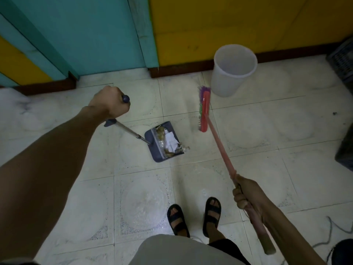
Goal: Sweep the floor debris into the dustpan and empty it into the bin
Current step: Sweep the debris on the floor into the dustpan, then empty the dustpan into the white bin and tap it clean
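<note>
A grey-blue dustpan [156, 148] sits on the pale tiled floor, its long metal handle gripped at the top by my left hand [109, 103]. Inside it lies debris [171, 143]: crumpled white paper, brown scraps and clear wrapper, some spilling over the pan's right lip. My right hand [246, 194] grips the pink handle of a broom. The broom head [204, 110], red with purple and green bristles, is to the right of the dustpan and apart from it. A white bin [232, 69] stands upright against the yellow wall, just beyond the broom head.
A teal door [86, 35] and dark skirting close off the far side. Dark crates or bags [343, 60] stand at the right edge. A grey cord [332, 226] lies on the floor at lower right. My sandalled feet [194, 217] stand behind the dustpan.
</note>
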The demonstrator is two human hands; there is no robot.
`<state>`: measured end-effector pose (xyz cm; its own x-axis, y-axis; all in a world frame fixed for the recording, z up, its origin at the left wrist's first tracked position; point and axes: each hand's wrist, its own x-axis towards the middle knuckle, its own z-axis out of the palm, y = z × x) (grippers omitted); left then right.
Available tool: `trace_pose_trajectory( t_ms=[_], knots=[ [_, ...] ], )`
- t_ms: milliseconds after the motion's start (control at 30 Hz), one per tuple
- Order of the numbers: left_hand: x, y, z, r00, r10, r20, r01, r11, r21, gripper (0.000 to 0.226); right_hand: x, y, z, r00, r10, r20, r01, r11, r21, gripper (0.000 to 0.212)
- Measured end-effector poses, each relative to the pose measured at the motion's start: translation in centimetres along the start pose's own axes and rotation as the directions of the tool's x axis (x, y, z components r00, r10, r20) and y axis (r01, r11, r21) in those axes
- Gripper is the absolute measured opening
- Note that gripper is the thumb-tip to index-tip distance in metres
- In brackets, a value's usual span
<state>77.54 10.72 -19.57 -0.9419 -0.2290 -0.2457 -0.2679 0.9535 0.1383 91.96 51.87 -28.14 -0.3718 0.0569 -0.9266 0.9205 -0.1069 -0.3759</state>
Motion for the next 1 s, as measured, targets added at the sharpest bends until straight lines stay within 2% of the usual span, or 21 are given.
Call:
trace_pose_trajectory(
  t_ms=[133,267,500,767,1000],
  knots=[
    [-0.2,0.5,-1.7,0.999,-0.009,-0.046,0.005,0.996,-0.087,0.036,0.1,0.2,-0.7,1.000,-0.004,0.008,0.004,0.999,0.053,0.026],
    [0.1,1.0,-4.0,0.992,-0.013,-0.125,-0.011,0.982,-0.188,0.037,-0.1,0.6,-1.5,0.999,0.034,0.017,-0.036,0.993,0.110,0.030],
    [1.4,4.8,-9.2,0.959,0.025,-0.281,-0.093,0.968,-0.232,0.041,-0.6,-1.1,-1.5,0.994,0.060,0.089,-0.086,0.938,0.335,0.032],
    [6.1,15.6,-16.3,0.891,0.141,-0.432,-0.227,0.962,-0.153,0.041,-0.4,-9.2,-3.3,0.986,-0.101,0.132,0.005,0.812,0.584,0.025],
    [10.8,26.9,-20.0,0.825,0.276,-0.494,-0.317,0.948,0.001,0.042,0.5,-18.8,-7.1,0.980,-0.181,0.085,0.078,0.739,0.669,0.018]
  ],
)
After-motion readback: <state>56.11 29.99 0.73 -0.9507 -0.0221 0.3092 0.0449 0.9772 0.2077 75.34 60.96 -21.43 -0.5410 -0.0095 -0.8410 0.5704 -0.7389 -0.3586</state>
